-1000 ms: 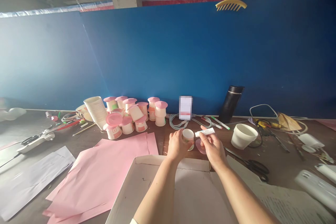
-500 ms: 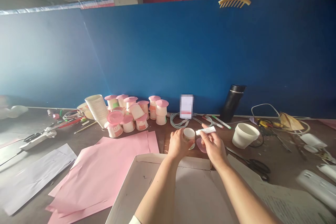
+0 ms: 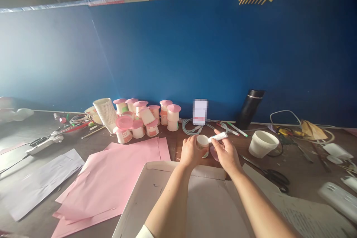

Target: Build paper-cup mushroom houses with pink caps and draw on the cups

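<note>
My left hand (image 3: 192, 151) is wrapped round a small paper cup (image 3: 202, 140), its round end turned up towards me. Between the thumb and fingers of my right hand (image 3: 226, 152) is a white tube (image 3: 219, 137), probably glue. Its tip points left and sits at the right edge of the cup; whether it touches cannot be told. Partly hidden behind my right hand, a pink paper piece (image 3: 214, 153) lies on the table. Farther left stand several paper-cup houses (image 3: 152, 129) with pink roofs.
A white box lid (image 3: 156, 186) lies under my forearms, beside pink sheets (image 3: 111, 178). Stacked cups (image 3: 104, 113) stand at left, more cups (image 3: 262, 144) at right. Black scissors (image 3: 275, 176), a black flask (image 3: 250, 109), markers (image 3: 237, 129) and cables (image 3: 191, 127) lie around.
The tube in my right hand has tilted, its tip lower and closer to the cup's edge. My left hand keeps its hold on the cup. The whole view has shifted slightly.
</note>
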Action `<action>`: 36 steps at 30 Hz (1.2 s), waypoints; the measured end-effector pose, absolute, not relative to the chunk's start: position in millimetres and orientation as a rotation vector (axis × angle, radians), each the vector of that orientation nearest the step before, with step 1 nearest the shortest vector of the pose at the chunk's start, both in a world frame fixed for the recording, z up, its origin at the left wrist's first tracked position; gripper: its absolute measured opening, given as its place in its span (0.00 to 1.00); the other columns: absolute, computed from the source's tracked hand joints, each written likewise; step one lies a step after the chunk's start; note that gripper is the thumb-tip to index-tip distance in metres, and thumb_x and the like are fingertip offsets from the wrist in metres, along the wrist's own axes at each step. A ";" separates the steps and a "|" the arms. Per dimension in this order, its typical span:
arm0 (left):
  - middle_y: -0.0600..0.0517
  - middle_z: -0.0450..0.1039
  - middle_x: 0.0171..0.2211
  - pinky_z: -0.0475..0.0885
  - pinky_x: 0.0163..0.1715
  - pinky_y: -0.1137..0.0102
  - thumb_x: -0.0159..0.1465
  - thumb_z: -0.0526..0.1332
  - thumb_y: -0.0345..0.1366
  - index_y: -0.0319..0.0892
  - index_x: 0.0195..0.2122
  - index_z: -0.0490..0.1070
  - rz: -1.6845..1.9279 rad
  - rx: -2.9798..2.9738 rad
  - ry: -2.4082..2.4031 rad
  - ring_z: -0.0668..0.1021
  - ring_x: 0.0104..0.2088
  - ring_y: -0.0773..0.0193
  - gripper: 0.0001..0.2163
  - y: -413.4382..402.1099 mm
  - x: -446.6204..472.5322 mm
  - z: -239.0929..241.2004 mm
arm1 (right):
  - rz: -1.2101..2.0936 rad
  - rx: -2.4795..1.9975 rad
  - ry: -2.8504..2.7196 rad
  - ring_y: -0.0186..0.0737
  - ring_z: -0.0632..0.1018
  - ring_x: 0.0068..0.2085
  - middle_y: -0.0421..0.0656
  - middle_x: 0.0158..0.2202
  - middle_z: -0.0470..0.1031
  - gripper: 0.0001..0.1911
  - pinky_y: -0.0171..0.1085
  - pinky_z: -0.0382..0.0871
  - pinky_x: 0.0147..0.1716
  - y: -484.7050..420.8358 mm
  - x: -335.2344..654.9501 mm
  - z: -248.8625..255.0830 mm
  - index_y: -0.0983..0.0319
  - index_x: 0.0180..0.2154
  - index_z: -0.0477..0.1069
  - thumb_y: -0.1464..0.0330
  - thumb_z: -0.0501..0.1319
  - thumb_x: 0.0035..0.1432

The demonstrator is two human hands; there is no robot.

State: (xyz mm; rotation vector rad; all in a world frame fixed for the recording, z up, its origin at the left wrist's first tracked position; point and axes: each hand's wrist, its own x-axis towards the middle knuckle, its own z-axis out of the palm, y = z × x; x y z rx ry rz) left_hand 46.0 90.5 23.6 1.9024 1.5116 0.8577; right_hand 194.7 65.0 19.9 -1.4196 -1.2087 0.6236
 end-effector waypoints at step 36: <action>0.47 0.75 0.56 0.67 0.55 0.62 0.58 0.68 0.39 0.43 0.58 0.72 0.893 1.929 1.493 0.71 0.55 0.49 0.25 94.0 46.3 15.7 | 0.527 -1.516 -1.245 0.48 0.77 0.30 0.43 0.27 0.78 0.42 0.43 0.71 0.36 78.5 207.1 13.5 0.67 0.60 0.71 0.43 0.59 0.55</action>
